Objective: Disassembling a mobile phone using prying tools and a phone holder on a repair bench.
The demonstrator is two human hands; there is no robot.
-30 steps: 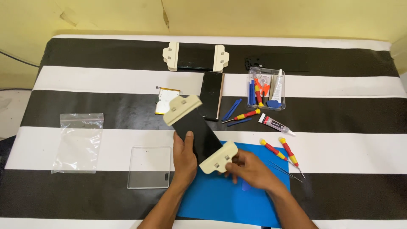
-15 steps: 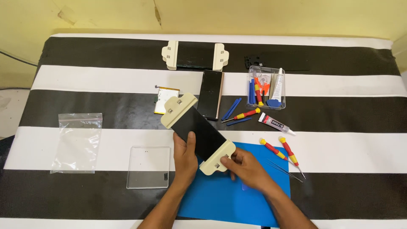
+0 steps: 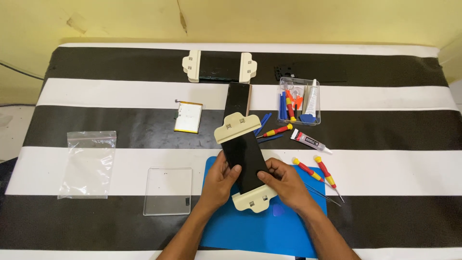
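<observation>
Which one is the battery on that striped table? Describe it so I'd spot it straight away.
Start at the blue mat at the table's near edge, where both hands hold a black phone clamped at each end. Look up and left, onto the black stripe: the battery is a small flat rectangle lying alone. It is the only pale yellow slab there.

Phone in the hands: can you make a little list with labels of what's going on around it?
Held thing: black phone with a cream clamp on each end
Left hand: grips the phone's left edge
Right hand: grips the phone's right edge
Under the hands: blue mat
Right of the hands: two screwdrivers
Left: clear plastic square, plastic bag
</observation>
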